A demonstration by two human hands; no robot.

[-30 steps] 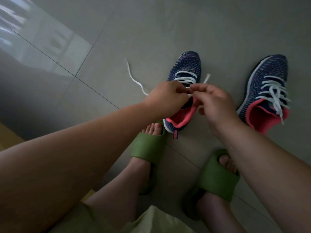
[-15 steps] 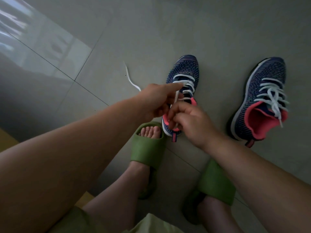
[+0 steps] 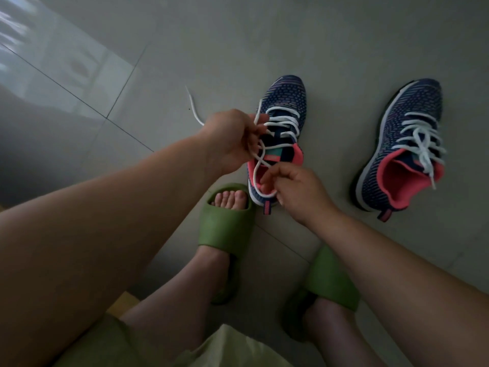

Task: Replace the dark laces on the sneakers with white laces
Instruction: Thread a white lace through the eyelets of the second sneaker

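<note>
Two navy knit sneakers with pink linings stand on the tiled floor. The left sneaker [image 3: 287, 102] carries a white lace [image 3: 281, 123] through its eyelets. My left hand [image 3: 232, 140] grips one strand of that lace beside the sneaker's left edge. My right hand [image 3: 296, 192] pinches the other strand over the pink heel opening, and the two strands cross in a loop between my hands. One free lace end [image 3: 191, 104] trails on the floor to the left. The right sneaker [image 3: 412, 109] stands apart, laced in white with its ends loose.
My feet wear green slides [image 3: 225, 221] just behind the left sneaker, the second slide [image 3: 330, 282] under my right forearm. Grey floor tiles [image 3: 238, 43] lie all around the sneakers. A glossy reflective surface [image 3: 53, 56] lies at the upper left.
My right hand has drawn back toward the heel, pulling its strand into a crossed loop. My left hand has shifted slightly left and holds its strand up. The sneakers stay in place.
</note>
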